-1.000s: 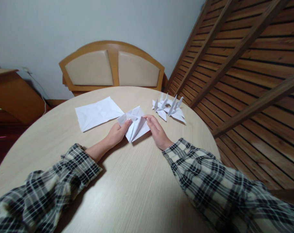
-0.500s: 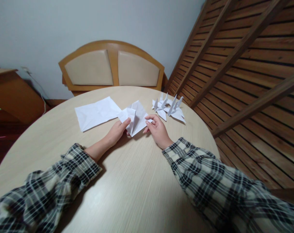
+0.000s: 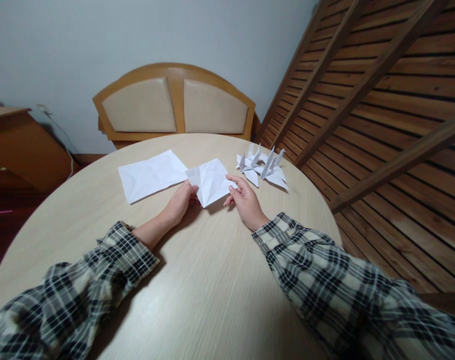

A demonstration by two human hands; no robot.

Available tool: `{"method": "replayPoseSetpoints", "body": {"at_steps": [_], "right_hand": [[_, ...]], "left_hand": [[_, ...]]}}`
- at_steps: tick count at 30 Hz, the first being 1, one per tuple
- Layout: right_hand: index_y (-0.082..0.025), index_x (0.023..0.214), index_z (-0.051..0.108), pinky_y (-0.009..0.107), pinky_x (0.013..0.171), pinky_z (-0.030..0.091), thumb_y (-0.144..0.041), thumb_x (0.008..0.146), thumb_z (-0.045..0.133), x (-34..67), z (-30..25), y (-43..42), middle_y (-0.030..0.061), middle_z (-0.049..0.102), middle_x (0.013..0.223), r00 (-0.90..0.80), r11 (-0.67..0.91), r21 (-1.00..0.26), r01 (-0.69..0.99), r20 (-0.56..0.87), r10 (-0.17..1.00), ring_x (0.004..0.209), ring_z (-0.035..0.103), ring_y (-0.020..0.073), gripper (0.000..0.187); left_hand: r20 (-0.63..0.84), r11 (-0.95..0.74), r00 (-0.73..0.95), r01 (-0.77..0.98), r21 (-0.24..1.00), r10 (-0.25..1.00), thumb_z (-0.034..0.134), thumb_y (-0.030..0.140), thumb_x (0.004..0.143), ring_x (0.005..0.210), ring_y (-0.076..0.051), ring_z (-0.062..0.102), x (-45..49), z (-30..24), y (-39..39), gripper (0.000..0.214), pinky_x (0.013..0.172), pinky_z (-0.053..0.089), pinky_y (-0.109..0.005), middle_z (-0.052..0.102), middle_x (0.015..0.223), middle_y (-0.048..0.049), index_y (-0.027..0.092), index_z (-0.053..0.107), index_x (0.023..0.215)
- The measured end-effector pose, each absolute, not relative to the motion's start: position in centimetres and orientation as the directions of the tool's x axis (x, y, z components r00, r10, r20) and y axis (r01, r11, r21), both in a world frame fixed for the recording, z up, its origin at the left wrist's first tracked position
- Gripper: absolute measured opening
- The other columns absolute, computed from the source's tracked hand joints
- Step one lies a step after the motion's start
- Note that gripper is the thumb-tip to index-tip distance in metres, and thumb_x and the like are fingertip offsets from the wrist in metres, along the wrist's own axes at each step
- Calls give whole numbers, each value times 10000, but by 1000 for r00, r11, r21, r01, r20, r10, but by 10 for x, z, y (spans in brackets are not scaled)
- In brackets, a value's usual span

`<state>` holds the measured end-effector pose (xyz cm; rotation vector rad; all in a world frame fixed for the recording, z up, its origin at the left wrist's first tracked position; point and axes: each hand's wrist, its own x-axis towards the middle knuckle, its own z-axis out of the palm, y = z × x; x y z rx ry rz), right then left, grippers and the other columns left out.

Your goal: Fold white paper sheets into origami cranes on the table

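Observation:
A creased, folded piece of white paper [image 3: 209, 183] is stretched between my two hands above the table, with one corner pointing toward me. My left hand [image 3: 180, 204] is closed on its left corner, the thumb at the edge and the other fingers partly hidden underneath. On the right corner, my right hand [image 3: 245, 201] pinches the paper between thumb and fingers. Left of it lie flat creased white sheets [image 3: 152, 175], whose number I cannot tell. Several white folded paper cranes [image 3: 263, 167] stand together beyond my right hand.
Everything rests on a round, light wooden table [image 3: 197, 280]. Past its far edge is a headboard [image 3: 179, 105] with beige panels, against the wall. A slatted wooden partition [image 3: 392, 125] leans along the right. A brown desk [image 3: 21, 150] with a cable beside it is at the left.
The raised flap on the paper's left side has come down, so the paper now looks flatter and opened out. My left thumb has moved from its middle to the left edge.

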<state>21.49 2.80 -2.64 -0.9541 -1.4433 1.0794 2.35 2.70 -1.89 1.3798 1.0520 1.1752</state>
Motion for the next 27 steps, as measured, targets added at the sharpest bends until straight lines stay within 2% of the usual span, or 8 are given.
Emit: {"method": "replayPoseSetpoints", "body": {"at_steps": [3, 9, 14, 19, 27], "right_hand": [[-244, 1262, 539, 291, 523, 472, -364, 895, 526, 215, -25, 28, -23, 593, 644, -149, 244, -969, -35, 247, 958, 599, 620, 153, 386], [-273, 1272, 546, 338, 691, 560, -248, 805, 613, 215, -23, 24, 28, 639, 954, -212, 226, -969, -101, 243, 947, 820, 627, 175, 472], [-248, 1293, 536, 400, 798, 553, -237, 814, 593, 216, -23, 26, 45, 630, 1012, -213, 252, -966, -52, 257, 943, 823, 599, 176, 483], [-235, 1296, 539, 418, 828, 542, -234, 813, 593, 217, -24, 28, 41, 642, 962, -216, 261, -965, -7, 256, 942, 795, 593, 176, 487], [-240, 1289, 564, 422, 876, 542, -213, 824, 577, 218, -25, 28, 54, 645, 1084, -233, 305, -952, -15, 301, 925, 877, 608, 178, 466]], "left_hand": [[108, -108, 90, -6, 994, 990, 478, 341, 782, 617, -152, 507, 23, -20, 29, 154, 543, 424, -264, 553, 718, -8, 197, 487, 837], [135, -135, 66, -1, 991, 989, 502, 290, 769, 603, -137, 434, 24, -20, 30, 114, 518, 349, -251, 490, 715, 9, 189, 478, 814], [133, -134, 29, 44, 990, 991, 501, 293, 766, 612, -148, 422, 24, -23, 33, 109, 526, 337, -263, 480, 706, 5, 191, 473, 791], [157, -156, 4, 105, 982, 988, 506, 295, 756, 640, -159, 425, 24, -25, 34, 108, 554, 348, -282, 503, 729, -10, 191, 479, 764], [148, -149, 28, 48, 988, 989, 508, 321, 748, 666, -175, 467, 25, -25, 35, 158, 583, 386, -300, 566, 779, -37, 179, 526, 815]]}}
